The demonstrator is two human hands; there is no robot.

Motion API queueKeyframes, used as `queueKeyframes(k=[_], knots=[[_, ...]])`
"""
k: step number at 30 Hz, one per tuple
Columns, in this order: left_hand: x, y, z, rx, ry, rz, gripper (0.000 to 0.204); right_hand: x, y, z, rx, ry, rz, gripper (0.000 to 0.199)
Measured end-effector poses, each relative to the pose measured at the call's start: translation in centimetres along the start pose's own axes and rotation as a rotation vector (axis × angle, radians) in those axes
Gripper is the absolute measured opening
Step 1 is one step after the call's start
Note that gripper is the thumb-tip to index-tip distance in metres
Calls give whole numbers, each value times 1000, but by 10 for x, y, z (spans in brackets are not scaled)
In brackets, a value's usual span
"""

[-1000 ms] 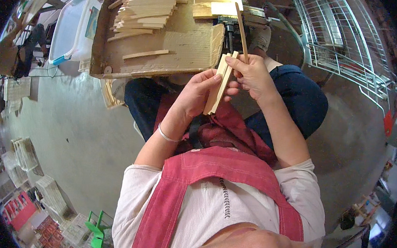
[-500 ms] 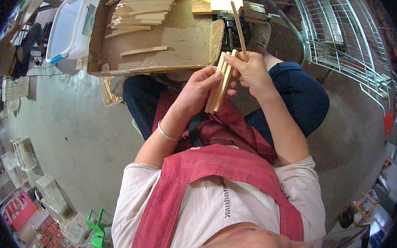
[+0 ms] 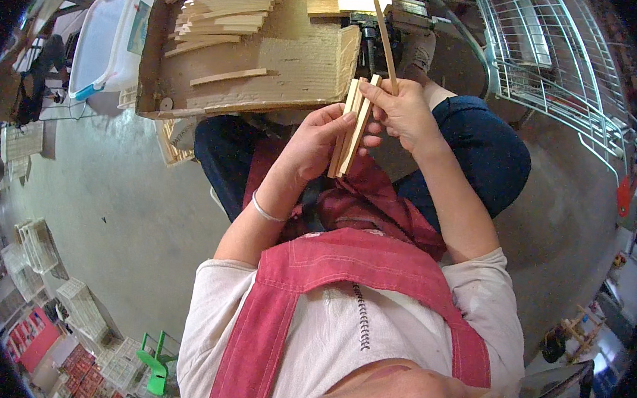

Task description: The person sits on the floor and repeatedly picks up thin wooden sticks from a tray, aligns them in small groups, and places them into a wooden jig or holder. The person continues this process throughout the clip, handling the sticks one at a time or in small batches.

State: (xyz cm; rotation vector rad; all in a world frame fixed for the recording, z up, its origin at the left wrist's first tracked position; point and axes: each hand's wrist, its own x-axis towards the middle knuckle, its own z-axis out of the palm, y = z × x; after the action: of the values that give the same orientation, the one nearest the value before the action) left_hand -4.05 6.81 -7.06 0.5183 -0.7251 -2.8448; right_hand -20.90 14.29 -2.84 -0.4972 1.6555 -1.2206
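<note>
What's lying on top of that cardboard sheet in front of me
On the cardboard sheet lie a fanned pile of wooden slats and one loose slat. Whatever sits beneath the pile is covered.

The one camera sits on my head and looks steeply down my front, so my apron (image 3: 342, 276) fills the lower middle and my hands sit close above it. Past the apron, at the top, lies the cardboard tray (image 3: 284, 62), with the floor (image 3: 108, 205) to the apron's left. The fisheye bends everything toward the dark rim; no second view shares the scene.
</note>
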Motion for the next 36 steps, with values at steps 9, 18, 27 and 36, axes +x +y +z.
queueKeyframes(k=[9, 18, 27, 36], knots=[[0, -6, 2, 127, 50, 19, 31, -2, 1, 3, 12, -3, -21, 28], [-1, -8, 4, 278, 29, 73, 34, -6, -6, 4, 45, -21, 21, 25], [-4, 3, 3, 65, -17, -37, 40, 3, 4, -8, 32, -88, 46, 24], [-8, -6, 8, 374, 111, 6, 35, -3, -5, 8, 124, 86, -59, 25]])
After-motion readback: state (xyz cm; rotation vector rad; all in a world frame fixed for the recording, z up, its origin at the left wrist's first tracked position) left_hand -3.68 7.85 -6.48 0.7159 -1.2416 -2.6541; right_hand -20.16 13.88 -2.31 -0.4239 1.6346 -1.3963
